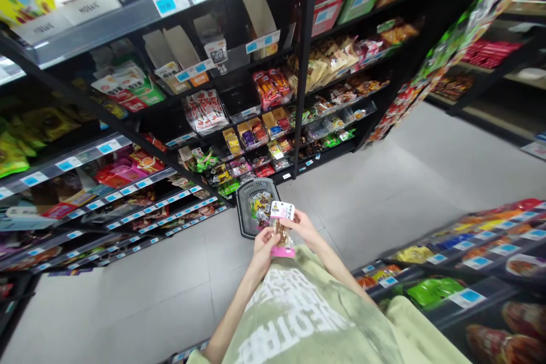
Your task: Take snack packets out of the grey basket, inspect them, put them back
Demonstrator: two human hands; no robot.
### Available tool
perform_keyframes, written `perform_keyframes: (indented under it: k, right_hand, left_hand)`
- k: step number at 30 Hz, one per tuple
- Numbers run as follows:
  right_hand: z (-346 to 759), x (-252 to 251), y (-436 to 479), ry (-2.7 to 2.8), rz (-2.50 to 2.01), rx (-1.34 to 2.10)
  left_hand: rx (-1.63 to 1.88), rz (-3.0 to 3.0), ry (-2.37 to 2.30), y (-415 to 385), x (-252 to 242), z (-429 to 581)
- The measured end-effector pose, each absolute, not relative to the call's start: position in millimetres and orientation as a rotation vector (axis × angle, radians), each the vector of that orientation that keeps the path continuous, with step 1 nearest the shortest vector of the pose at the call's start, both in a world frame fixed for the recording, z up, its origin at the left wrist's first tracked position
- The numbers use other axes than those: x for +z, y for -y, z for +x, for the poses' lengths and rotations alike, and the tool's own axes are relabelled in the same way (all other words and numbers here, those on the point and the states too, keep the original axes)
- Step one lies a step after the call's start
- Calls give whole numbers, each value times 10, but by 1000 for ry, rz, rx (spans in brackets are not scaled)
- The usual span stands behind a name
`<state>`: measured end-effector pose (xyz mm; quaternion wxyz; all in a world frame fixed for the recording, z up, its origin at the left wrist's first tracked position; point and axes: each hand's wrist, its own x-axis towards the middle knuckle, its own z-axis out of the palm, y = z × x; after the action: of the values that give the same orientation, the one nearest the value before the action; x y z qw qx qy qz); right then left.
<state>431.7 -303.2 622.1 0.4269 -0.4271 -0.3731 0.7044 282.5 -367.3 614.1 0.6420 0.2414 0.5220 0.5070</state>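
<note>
Both my hands hold a small snack packet (282,226) with a white label at the top and a pink bottom edge, just above my green shirt. My left hand (264,243) grips its lower left side with curled fingers. My right hand (303,224) pinches its right edge. Just beyond the packet, a grey shopping basket (247,196) stands on the floor with several wrapped snacks inside.
Black shelves (302,68) full of snack packets and blue price tags line the aisle ahead and to the left. More shelving (469,261) with packets runs along my right. Grey tiled floor (405,182) stretches away to the right.
</note>
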Motion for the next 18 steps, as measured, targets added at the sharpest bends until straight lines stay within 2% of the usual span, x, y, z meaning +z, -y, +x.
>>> perform_keyframes:
  k: [18]
  right_hand:
    - [4370,6214,3033,910,-1031,1748]
  left_hand:
    - [1172,585,-1202,3646,6114,2848]
